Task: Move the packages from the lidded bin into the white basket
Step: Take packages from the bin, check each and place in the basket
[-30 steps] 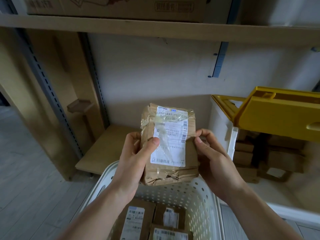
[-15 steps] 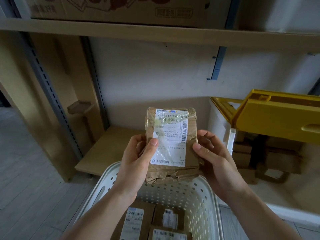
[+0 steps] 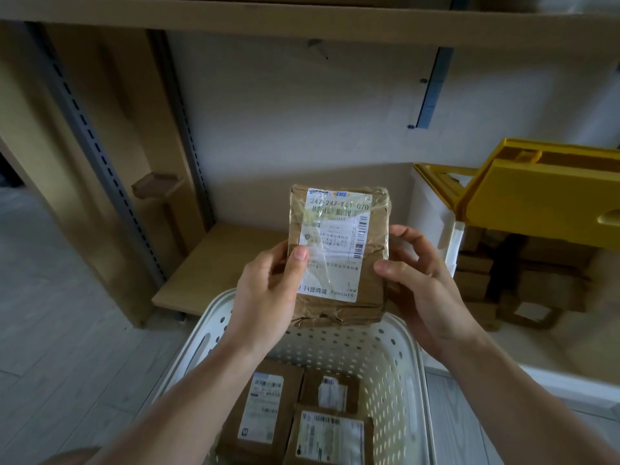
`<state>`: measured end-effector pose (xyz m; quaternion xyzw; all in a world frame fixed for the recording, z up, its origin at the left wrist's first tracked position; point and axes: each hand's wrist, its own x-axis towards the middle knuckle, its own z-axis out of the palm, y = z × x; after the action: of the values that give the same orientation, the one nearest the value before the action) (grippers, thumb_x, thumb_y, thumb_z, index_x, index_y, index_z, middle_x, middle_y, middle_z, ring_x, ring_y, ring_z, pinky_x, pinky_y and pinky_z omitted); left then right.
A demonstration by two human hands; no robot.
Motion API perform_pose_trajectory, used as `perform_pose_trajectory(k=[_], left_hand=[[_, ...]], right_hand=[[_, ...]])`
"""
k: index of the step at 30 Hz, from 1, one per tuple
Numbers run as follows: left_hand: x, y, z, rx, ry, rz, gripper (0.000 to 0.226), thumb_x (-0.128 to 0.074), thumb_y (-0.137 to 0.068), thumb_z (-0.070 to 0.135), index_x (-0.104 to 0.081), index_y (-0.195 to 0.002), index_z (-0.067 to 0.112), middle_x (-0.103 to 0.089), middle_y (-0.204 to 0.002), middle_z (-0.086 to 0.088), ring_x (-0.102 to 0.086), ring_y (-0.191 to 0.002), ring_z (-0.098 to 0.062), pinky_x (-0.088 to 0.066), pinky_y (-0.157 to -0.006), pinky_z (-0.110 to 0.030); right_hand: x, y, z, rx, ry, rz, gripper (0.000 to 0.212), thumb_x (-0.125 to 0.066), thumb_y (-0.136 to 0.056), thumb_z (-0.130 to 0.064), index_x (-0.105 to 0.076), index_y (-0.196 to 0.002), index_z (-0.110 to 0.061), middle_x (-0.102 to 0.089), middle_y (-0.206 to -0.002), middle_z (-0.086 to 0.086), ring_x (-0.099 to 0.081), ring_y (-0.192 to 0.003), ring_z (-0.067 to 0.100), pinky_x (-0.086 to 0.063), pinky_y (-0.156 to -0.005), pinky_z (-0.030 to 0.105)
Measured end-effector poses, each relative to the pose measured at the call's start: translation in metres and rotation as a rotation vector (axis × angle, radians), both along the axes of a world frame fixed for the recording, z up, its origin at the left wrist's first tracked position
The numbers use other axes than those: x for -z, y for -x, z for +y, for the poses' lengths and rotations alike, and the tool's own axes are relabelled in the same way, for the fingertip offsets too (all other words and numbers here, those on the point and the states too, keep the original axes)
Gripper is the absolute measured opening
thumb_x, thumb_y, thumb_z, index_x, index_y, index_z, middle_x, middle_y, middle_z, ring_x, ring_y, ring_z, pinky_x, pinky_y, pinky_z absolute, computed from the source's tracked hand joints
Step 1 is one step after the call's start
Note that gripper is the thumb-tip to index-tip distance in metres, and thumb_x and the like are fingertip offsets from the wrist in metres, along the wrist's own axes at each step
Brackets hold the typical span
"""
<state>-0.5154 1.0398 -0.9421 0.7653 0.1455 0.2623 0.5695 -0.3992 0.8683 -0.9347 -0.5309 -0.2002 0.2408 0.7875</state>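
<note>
Package point(image 3: 339, 253) has come down a little toward basket point(image 3: 396, 333) below; left hand point(image 3: 268, 297) and right hand point(image 3: 422, 290) still clamp its sides. Drop-in looks next.

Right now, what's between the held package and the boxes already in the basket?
In the head view, nothing: only open air and the white basket's perforated far wall show between the held package and the boxes below.
</note>
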Motion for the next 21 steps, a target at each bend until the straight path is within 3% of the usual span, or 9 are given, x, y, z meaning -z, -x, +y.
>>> perform_pose_trajectory(k=[1, 3, 6, 8, 10, 13, 15, 18, 21], left_hand=[[0.004, -0.001, 0.003, -0.025, -0.03, 0.005, 0.041, -0.046, -0.099, 0.061, -0.072, -0.106, 0.03, -0.074, -0.093, -0.005, -0.067, -0.078, -0.02, -0.056, -0.065, -0.045], [0.01, 0.0, 0.007, -0.066, -0.07, 0.022, 0.041, -0.048, -0.097, 0.066, -0.073, -0.102, 0.033, -0.072, -0.093, -0.002, -0.068, -0.083, -0.019, -0.057, -0.07, -0.042], [0.012, 0.004, 0.008, -0.045, -0.095, 0.02, 0.039, -0.052, -0.098, 0.059, -0.074, -0.098, 0.028, -0.069, -0.073, -0.002, -0.062, -0.064, -0.021, -0.05, -0.055, -0.036], [0.01, 0.007, 0.007, -0.035, -0.105, 0.031, 0.04, -0.053, -0.097, 0.057, -0.075, -0.101, 0.024, -0.063, -0.062, 0.003, -0.053, -0.053, -0.014, -0.042, -0.048, -0.032], [0.011, 0.011, 0.005, -0.031, -0.082, 0.043, 0.037, -0.055, -0.096, 0.053, -0.075, -0.101, 0.023, -0.066, -0.062, 0.011, -0.056, -0.053, -0.014, -0.044, -0.048, -0.037], [0.015, 0.013, 0.003, -0.021, 0.021, 0.042, 0.033, -0.059, -0.095, 0.055, -0.075, -0.101, 0.027, -0.078, -0.089, 0.001, -0.072, -0.083, -0.037, -0.057, -0.069, -0.065], [0.015, 0.016, 0.001, -0.018, 0.06, 0.037, 0.033, -0.061, -0.091, 0.057, -0.074, -0.099, 0.028, -0.079, -0.092, -0.002, -0.072, -0.09, -0.04, -0.055, -0.075, -0.069], [0.011, 0.019, 0.001, -0.021, 0.073, 0.045, 0.032, -0.062, -0.088, 0.056, -0.074, -0.098, 0.027, -0.078, -0.091, -0.005, -0.071, -0.09, -0.042, -0.055, -0.077, -0.069], [0.008, 0.021, 0.002, -0.013, 0.083, 0.043, 0.033, -0.061, -0.087, 0.048, -0.073, -0.105, 0.022, -0.079, -0.095, 0.005, -0.076, -0.089, -0.019, -0.063, -0.081, -0.049]], right_hand=[[0.001, 0.0, 0.0, 0.001, 0.001, 0.001, 0.048, -0.069, -0.073, -0.005, -0.055, -0.119, -0.016, -0.07, -0.124, 0.014, -0.07, -0.107, 0.034, -0.056, -0.082, 0.045], [0.002, -0.001, 0.001, -0.002, 0.009, 0.001, 0.048, -0.069, -0.074, -0.006, -0.056, -0.119, -0.016, -0.07, -0.123, 0.014, -0.07, -0.106, 0.034, -0.057, -0.078, 0.041], [0.002, -0.001, 0.001, 0.003, 0.035, -0.016, 0.049, -0.068, -0.074, -0.009, -0.056, -0.122, -0.016, -0.072, -0.12, 0.013, -0.071, -0.103, 0.032, -0.058, -0.076, 0.04], [0.001, -0.001, 0.002, 0.008, 0.049, -0.027, 0.051, -0.068, -0.074, -0.01, -0.055, -0.124, -0.014, -0.072, -0.119, 0.011, -0.071, -0.102, 0.03, -0.058, -0.074, 0.039], [0.001, 0.0, 0.004, 0.005, 0.051, -0.025, 0.052, -0.068, -0.075, -0.012, -0.055, -0.125, -0.014, -0.072, -0.121, 0.01, -0.072, -0.099, 0.028, -0.058, -0.073, 0.038], [0.001, 0.002, 0.007, 0.0, 0.037, -0.008, 0.049, -0.067, -0.075, -0.013, -0.056, -0.122, -0.015, -0.071, -0.121, 0.009, -0.071, -0.095, 0.024, -0.058, -0.071, 0.036], [0.001, 0.003, 0.007, -0.009, 0.039, -0.011, 0.049, -0.066, -0.075, -0.014, -0.055, -0.123, -0.016, -0.07, -0.121, 0.009, -0.071, -0.094, 0.023, -0.058, -0.069, 0.035], [0.001, 0.005, 0.006, -0.037, 0.045, -0.027, 0.05, -0.064, -0.075, -0.015, -0.054, -0.124, -0.016, -0.071, -0.12, 0.007, -0.071, -0.096, 0.022, -0.057, -0.069, 0.036], [0.004, 0.007, 0.005, -0.086, 0.05, -0.051, 0.052, -0.064, -0.076, -0.013, -0.052, -0.126, -0.02, -0.069, -0.124, 0.005, -0.07, -0.102, 0.026, -0.058, -0.073, 0.037]])
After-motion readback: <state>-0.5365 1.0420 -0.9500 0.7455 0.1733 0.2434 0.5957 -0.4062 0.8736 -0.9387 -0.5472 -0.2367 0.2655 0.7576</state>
